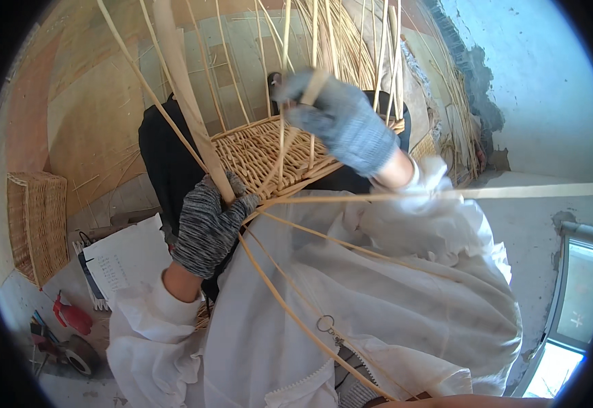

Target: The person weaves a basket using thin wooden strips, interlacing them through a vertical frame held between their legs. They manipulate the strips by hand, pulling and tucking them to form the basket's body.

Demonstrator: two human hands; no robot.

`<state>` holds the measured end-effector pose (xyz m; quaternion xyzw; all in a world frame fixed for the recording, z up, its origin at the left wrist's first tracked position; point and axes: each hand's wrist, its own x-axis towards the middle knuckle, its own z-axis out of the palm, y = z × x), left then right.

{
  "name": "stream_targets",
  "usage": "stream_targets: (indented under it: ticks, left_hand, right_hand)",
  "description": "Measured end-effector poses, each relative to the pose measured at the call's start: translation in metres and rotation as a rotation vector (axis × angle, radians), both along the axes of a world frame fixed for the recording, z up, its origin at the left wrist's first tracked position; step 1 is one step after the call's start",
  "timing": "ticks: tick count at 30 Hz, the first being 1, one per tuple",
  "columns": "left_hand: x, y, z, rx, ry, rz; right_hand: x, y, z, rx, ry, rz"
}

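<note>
A half-woven wicker panel (255, 146) with tall upright rods rests across the dark-clad lap (160, 153). My left hand (211, 224), in a dark mottled knit glove, grips its near left corner around the base of a thick pale stake (201, 129). My right hand (340, 122), in a lighter grey glove and blurred, is raised over the weave, fingers closed on a flat wicker strip (272, 173) that slants down to that corner. Loose long rods (303, 292) fan out from the corner across my white clothing (405, 313). Some fingertips of both hands are hidden.
A woven basket (38, 224) stands at left, near papers (126, 258), a red bottle-like object (72, 314) and some tools (58, 350). Bundled rods (459, 88) lie along the patched wall (528, 75) at back right. A window (575, 299) is at lower right.
</note>
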<state>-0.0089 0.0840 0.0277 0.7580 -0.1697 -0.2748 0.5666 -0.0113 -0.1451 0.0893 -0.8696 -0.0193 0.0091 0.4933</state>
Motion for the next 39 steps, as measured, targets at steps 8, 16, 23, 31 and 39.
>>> stream_targets:
  ticks: [8,16,23,31,39]
  left_hand:
    - [-0.005,0.000,-0.018,-0.121,-0.125,0.132]
    - [0.001,0.011,-0.027,-0.180,0.086,0.096]
    - [0.002,-0.004,-0.025,-0.247,0.213,0.140]
    - [0.008,-0.001,-0.037,-0.395,0.381,0.028]
    - [0.014,-0.011,-0.027,-0.481,0.431,0.151]
  right_hand:
    - [0.030,0.072,0.029,-0.370,-0.310,0.277]
    - [-0.104,-0.005,-0.007,0.364,0.080,-0.257]
    - [-0.092,0.016,0.037,0.029,0.213,-0.098]
    - [0.004,0.035,-0.004,0.161,0.128,-0.358]
    - [0.062,0.062,-0.070,0.382,-0.141,-0.113]
